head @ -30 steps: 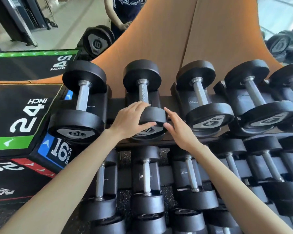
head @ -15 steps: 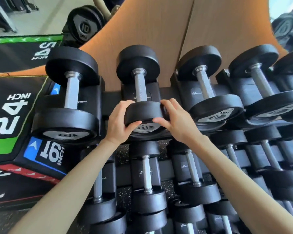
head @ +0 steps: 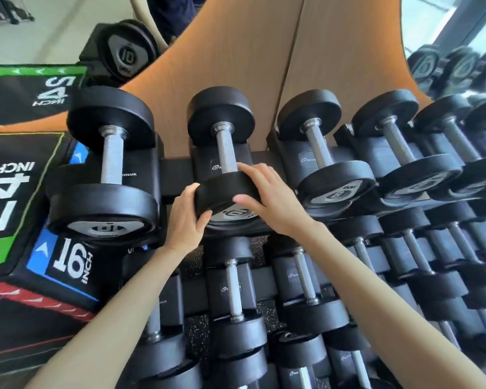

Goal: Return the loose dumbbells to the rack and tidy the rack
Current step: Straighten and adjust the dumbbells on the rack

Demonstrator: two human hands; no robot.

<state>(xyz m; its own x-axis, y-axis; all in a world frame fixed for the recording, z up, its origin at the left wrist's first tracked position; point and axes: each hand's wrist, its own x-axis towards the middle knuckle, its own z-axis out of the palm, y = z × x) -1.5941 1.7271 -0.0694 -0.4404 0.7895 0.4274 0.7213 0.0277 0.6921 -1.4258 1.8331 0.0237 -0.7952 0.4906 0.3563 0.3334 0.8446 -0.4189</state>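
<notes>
Now both hands are on it. A second ago my left hand (head: 185, 217) only lay over the near head of the second dumbbell (head: 225, 189), and my right hand (head: 267, 203) hovered loose beside it. Since then they've closed in from either side.

My left fingers wrap the head's left edge, with the thumb across its face. My right fingers curl over the top toward the handle, with the thumb down on the numbered plate.

The second dumbbell sits in its cradle on the top tier of the rack (head: 177, 169). It lies between the left neighbour (head: 104, 175) and the 8 dumbbell (head: 330, 175), touching neither.

The printed 10 reads more turned than it did, so I reckon I'm twisting the head to seat it square. That's tidying, not lifting.

One more, the far dumbbell (head: 125, 53), also marked 10, sits off beyond the wood panel. Whether that's a loose one waiting for me, I can't tell.
</notes>
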